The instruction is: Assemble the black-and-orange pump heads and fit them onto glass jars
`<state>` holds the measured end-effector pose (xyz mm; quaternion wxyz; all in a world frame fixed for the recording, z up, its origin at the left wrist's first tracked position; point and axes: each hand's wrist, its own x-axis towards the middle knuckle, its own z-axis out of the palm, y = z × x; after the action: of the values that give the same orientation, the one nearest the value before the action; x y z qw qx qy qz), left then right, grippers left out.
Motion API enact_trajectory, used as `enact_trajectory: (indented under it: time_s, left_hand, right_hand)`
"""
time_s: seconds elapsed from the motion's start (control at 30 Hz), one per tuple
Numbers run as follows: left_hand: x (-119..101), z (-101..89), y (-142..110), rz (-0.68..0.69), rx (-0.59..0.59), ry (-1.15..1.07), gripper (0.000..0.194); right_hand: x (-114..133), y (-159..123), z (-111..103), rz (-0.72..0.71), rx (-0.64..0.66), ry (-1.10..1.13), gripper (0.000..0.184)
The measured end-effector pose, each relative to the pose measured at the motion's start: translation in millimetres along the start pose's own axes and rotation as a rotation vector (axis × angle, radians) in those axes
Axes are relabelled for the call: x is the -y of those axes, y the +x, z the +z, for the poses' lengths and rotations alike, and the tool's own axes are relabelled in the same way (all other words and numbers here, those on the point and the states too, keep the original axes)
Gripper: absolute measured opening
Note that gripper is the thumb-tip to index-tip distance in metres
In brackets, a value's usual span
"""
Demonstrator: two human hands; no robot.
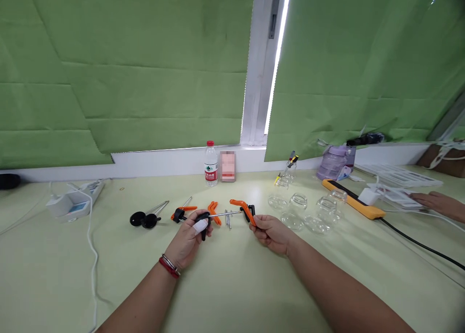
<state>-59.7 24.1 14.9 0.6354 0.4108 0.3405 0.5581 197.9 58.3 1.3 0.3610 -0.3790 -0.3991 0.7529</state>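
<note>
My left hand [196,233] is closed round the black end of a thin metal rod [225,214], which points right; a white wrap covers one finger. In my right hand [269,230] is a bent orange handle [244,208] with a black bracket [251,212] behind it. The rod's tip reaches the bracket; whether it sits inside cannot be seen. Beyond my left hand lie another orange part with a black block [178,215], loose orange pieces [214,213] and several short metal pins [228,219]. Further left are two round black discs with metal rods [149,220].
Several glass jars [298,204] stand right of my right hand. Behind are a red-capped water bottle [210,164], a pink box [228,166] and a purple bottle [332,162]. Power strips [354,199] with cables lie on both sides. Another person's hand [438,203] rests at far right.
</note>
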Motion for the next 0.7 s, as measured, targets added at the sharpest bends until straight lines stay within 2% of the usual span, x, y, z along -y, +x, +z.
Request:
enact_trajectory:
  time_s: [0.23,0.7]
  left_hand:
    - [0.6,2.8,0.2,-0.008,0.003,0.035,0.03]
    - [-2.3,7.3,-3.8,-0.029,0.064,0.014,0.031]
  right_hand:
    - [-4.6,2.2,-7.4,0.014,0.159,-0.002,0.034]
    - [-5.3,1.8,-6.0,0.02,0.247,-0.109,0.034]
